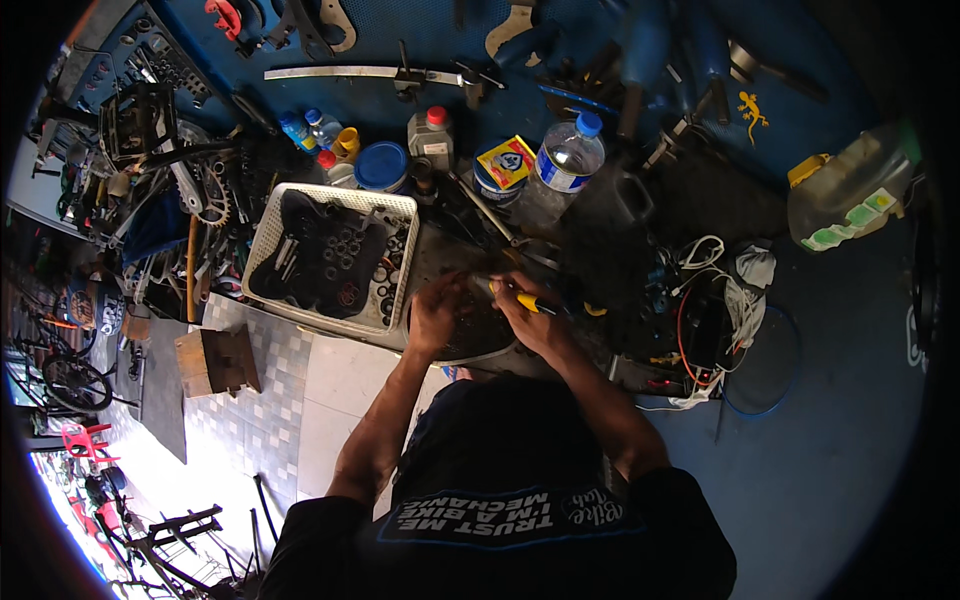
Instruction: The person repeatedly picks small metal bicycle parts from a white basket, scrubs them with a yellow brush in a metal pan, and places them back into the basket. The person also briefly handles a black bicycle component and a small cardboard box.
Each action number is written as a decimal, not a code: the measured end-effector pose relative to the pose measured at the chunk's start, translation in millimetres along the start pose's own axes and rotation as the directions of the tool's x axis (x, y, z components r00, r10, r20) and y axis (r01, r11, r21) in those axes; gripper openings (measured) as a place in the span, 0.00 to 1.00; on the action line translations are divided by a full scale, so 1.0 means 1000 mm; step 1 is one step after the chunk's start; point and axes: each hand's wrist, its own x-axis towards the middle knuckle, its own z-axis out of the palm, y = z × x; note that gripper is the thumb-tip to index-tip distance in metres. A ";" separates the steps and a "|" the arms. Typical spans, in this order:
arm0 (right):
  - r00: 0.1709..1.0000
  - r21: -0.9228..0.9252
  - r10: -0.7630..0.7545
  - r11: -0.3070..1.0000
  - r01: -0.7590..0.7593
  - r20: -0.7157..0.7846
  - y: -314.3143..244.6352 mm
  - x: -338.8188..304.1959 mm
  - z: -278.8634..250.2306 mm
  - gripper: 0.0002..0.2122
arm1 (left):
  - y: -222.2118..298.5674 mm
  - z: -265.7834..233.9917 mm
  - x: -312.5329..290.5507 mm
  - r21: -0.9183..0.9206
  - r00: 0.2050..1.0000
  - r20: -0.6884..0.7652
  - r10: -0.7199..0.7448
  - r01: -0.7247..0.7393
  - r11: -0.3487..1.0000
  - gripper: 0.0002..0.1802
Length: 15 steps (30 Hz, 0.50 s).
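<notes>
My right hand (523, 318) is closed around a hand tool with a yellow and black handle (533, 303). A pale part of it points left, toward my other hand; its working end is too dark to identify. My left hand (436, 315) is curled with the fingertips close together, and whatever it may hold is lost in shadow. Both hands are above a dark round pan (478, 352) at the bench's near edge. Just left of my left hand stands a cream plastic basket (408, 255) with a black cloth, metal rings and small parts inside.
Behind the basket are a blue-lidded tub (381, 166) and a grey red-capped bottle (430, 138). A clear blue-capped bottle (570, 158) stands beyond my hands. White cables (742, 305) tangle at right. Bicycle parts (190, 190) crowd the left; a cardboard box (217, 361) sits lower left.
</notes>
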 end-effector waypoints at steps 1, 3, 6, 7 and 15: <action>0.997 -0.107 -0.072 0.992 0.070 -0.018 -0.013 -0.005 0.001 0.15 | 0.003 0.004 -0.002 0.015 1.000 -0.009 -0.007 0.007 1.000 0.19; 0.986 -0.215 -0.169 0.962 0.166 0.008 -0.026 -0.008 0.001 0.15 | 0.010 0.005 0.001 0.044 1.000 -0.008 0.007 -0.006 0.999 0.19; 0.960 -0.312 -0.232 0.911 0.270 0.155 -0.029 -0.019 -0.001 0.13 | 0.003 -0.004 0.002 0.126 0.999 0.014 0.045 -0.046 0.991 0.19; 0.954 -0.289 -0.266 0.910 0.296 0.137 -0.028 -0.017 -0.001 0.13 | -0.001 -0.010 0.005 0.190 0.998 0.033 0.062 -0.067 0.980 0.20; 0.850 -0.330 -0.492 0.784 0.527 0.188 -0.031 -0.013 -0.017 0.11 | 0.000 -0.008 0.000 0.033 0.992 -0.064 -0.106 0.108 0.994 0.14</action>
